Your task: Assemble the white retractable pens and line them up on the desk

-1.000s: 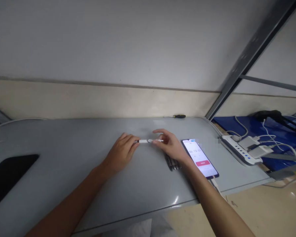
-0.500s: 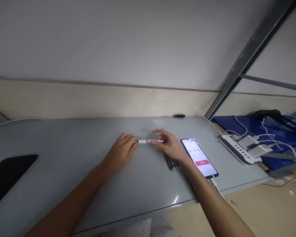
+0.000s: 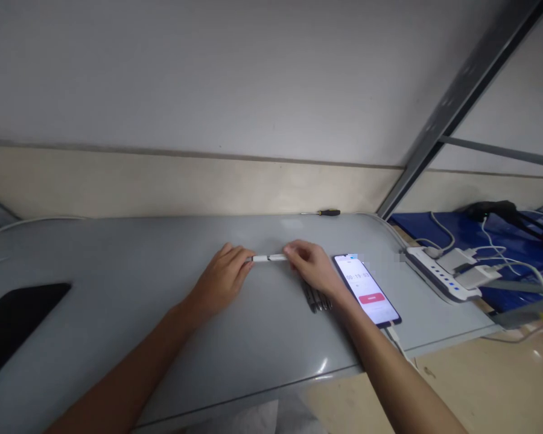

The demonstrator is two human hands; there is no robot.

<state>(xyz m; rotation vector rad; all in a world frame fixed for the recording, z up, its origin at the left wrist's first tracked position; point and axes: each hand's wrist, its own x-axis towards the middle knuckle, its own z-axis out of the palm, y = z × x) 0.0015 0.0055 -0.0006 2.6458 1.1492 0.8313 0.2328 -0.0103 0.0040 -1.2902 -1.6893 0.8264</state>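
A slim white pen (image 3: 259,258) with a small dark mark near its middle is held level just over the grey table, between my two hands. My left hand (image 3: 225,271) is closed round its left end. The right end is pinched by the fingers and thumb of my right hand (image 3: 310,263), which hide its tip. Below my right wrist several dark pens (image 3: 317,299) with silvery ends lie side by side, partly covered by the hand and forearm.
Right of my right hand lies a phone (image 3: 366,289) showing a timer, its cable plugged in. A white power strip (image 3: 441,274) with chargers stands beyond it. Against the wall rests a screwdriver (image 3: 329,212). A black flat object (image 3: 25,319) is at the left.
My right hand's fingers were raised and spread around the pen's right end; now they are closed on it. My left hand has kept its place.
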